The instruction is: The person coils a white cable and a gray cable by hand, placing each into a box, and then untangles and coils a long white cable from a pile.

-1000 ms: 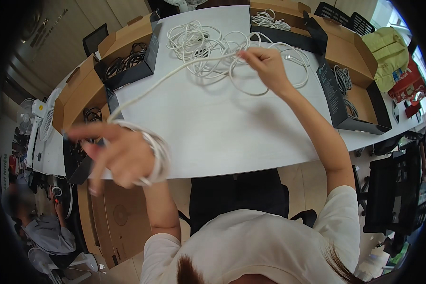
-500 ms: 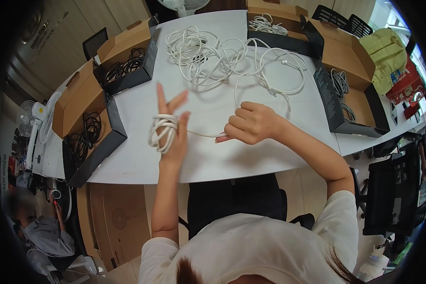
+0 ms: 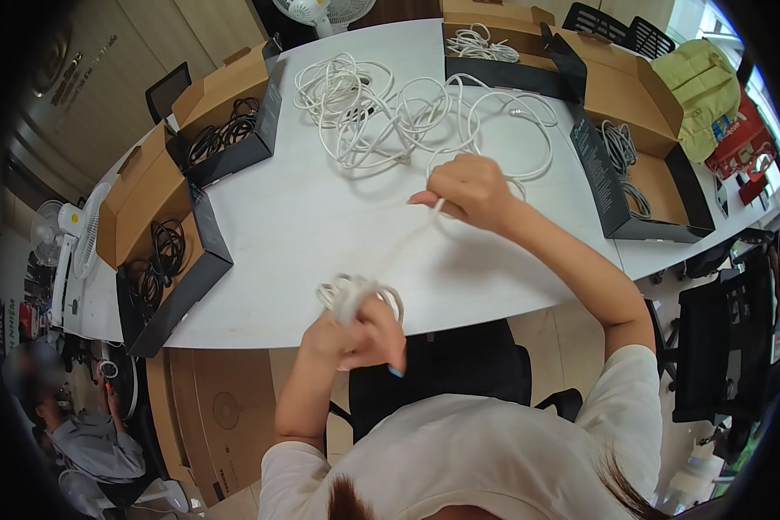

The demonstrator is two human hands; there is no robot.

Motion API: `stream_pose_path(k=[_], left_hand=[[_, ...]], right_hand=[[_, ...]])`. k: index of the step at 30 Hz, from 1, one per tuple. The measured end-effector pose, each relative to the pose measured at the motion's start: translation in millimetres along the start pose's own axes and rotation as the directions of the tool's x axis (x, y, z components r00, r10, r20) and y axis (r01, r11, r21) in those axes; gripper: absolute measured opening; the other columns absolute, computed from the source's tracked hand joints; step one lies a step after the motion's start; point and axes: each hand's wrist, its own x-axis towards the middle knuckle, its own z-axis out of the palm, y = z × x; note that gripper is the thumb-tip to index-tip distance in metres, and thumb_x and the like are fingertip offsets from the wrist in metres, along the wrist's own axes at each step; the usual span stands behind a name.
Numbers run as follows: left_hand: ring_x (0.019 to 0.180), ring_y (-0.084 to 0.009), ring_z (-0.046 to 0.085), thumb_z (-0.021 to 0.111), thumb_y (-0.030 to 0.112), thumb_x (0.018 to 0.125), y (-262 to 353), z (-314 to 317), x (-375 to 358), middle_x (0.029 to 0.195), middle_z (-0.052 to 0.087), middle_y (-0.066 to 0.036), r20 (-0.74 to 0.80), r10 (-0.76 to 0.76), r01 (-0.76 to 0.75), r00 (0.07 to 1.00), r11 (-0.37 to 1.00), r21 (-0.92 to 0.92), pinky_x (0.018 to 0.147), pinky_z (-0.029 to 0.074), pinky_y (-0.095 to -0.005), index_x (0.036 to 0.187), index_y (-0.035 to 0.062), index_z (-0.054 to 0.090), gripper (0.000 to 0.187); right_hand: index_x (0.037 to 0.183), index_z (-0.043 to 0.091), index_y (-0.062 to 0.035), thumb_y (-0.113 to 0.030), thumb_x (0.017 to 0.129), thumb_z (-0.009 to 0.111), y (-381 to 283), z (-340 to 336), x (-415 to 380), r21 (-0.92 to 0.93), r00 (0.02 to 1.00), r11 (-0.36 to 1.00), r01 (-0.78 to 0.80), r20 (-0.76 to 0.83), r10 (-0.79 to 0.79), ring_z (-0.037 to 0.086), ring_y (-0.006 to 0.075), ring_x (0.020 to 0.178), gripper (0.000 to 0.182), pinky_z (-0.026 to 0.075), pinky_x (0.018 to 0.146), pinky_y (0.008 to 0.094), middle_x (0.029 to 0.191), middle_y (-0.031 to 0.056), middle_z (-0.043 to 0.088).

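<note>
Loops of white cable (image 3: 348, 293) are wound round my left hand (image 3: 360, 338), which is blurred and bent down at the table's front edge. My right hand (image 3: 470, 191) is closed on the same cable, right of centre above the table. A blurred stretch of cable runs between the two hands. Behind them a loose tangle of white cable (image 3: 351, 113) spreads over the white table (image 3: 277, 251), with wide loops reaching to the right behind my right hand.
Two open boxes with black cables (image 3: 169, 251) (image 3: 234, 130) stand at left. Two more with pale cables (image 3: 485, 48) (image 3: 624, 160) are at back right. A black chair (image 3: 442, 364) is at the front edge. A person (image 3: 87, 433) sits far left; a yellow bag (image 3: 698, 95) lies right.
My left hand has swung down and toward me, turning over with the cable loops. My right hand has moved slightly up and right, still gripping the cable.
</note>
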Motion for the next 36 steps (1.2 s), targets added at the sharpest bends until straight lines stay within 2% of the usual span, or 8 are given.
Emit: stream_pose_path(k=[3,8,12,16,24,28,32,36], left_hand=[[0.046,-0.0084,0.048,0.044,0.032,0.095,8,2,24,0.062,0.059,0.001,-0.165,0.506,-0.419,0.847,0.442,-0.793,0.058,0.044,-0.0269,0.124,0.0058,0.049,0.039],[0.108,-0.0139,0.049,0.028,0.043,0.097,13,-6,43,0.125,0.050,-0.002,-0.704,0.553,-0.779,0.445,0.627,0.000,0.094,0.040,-0.0305,0.137,0.0069,0.032,0.055],[0.132,-0.0210,0.030,0.023,0.047,0.096,-3,-5,69,0.143,0.032,-0.008,-0.570,0.800,-0.417,0.188,0.590,0.691,0.109,0.027,-0.0404,0.139,0.0059,0.023,0.059],[0.133,-0.0251,0.028,0.021,0.047,0.096,2,-17,66,0.142,0.031,-0.012,-0.291,0.948,-0.130,0.128,0.307,0.943,0.111,0.019,-0.0435,0.141,0.0066,0.014,0.061],[0.135,-0.0312,0.024,0.043,0.029,0.094,12,-24,43,0.134,0.044,-0.016,0.019,0.883,0.436,0.469,-0.250,0.864,0.110,0.009,-0.0474,0.141,-0.0022,0.008,0.067],[0.096,-0.0218,0.060,0.067,0.026,0.081,6,-30,35,0.097,0.066,-0.008,-0.153,0.744,0.450,0.650,-0.215,0.867,0.105,0.028,-0.0418,0.140,-0.0004,0.025,0.077],[0.059,-0.0117,0.049,0.072,0.040,0.070,9,-22,14,0.063,0.053,-0.002,-0.529,0.317,0.571,0.788,-0.054,0.819,0.054,0.040,-0.0284,0.135,0.0035,0.039,0.082],[0.058,-0.0152,0.045,0.073,0.047,0.068,18,-13,10,0.059,0.044,-0.002,-0.612,-0.027,0.613,0.790,0.024,0.790,0.058,0.038,-0.0315,0.113,0.0120,0.060,0.059]], right_hand=[[0.064,0.050,-0.0071,-0.030,0.079,0.066,-18,19,-14,0.220,0.935,0.922,-0.318,0.234,0.267,0.050,0.0252,0.048,0.031,0.037,0.046,0.0355,0.054,0.0078,0.050],[0.085,0.057,-0.0071,-0.026,0.085,0.060,-49,18,-17,0.335,0.755,0.721,-0.606,0.527,0.389,0.056,0.0307,0.059,0.019,0.043,0.055,0.0382,0.070,0.0108,0.063],[0.089,0.057,-0.0071,-0.021,0.084,0.062,-65,10,-9,0.338,0.701,0.658,-0.673,0.576,0.422,0.057,0.0241,0.058,0.015,0.043,0.055,0.0348,0.069,0.0099,0.062],[0.093,0.059,-0.0068,-0.016,0.084,0.061,-58,13,-23,0.554,0.534,0.074,-0.829,0.746,0.398,0.048,0.0051,0.060,0.013,0.041,0.054,0.0248,0.062,0.0030,0.052],[0.093,0.056,-0.0067,-0.015,0.087,0.056,-60,2,-27,0.443,0.839,0.809,-0.386,0.534,0.108,0.056,0.0198,0.068,0.010,0.043,0.072,0.0320,0.075,0.0038,0.059],[0.091,0.054,-0.0098,-0.012,0.084,0.054,-55,-3,-25,0.228,0.927,0.973,-0.040,0.372,-0.049,0.055,0.0178,0.066,0.008,0.040,0.077,0.0313,0.072,0.0017,0.054],[0.090,0.054,-0.0123,-0.008,0.078,0.054,-47,-17,-19,0.043,0.913,0.992,0.123,0.387,-0.130,0.052,0.0150,0.063,0.013,0.040,0.074,0.0301,0.066,-0.0003,0.048],[0.093,0.056,-0.0123,-0.010,0.080,0.053,-45,-18,-17,0.023,0.891,0.984,0.175,0.423,-0.168,0.050,0.0139,0.062,0.014,0.040,0.073,0.0315,0.067,-0.0006,0.046]])
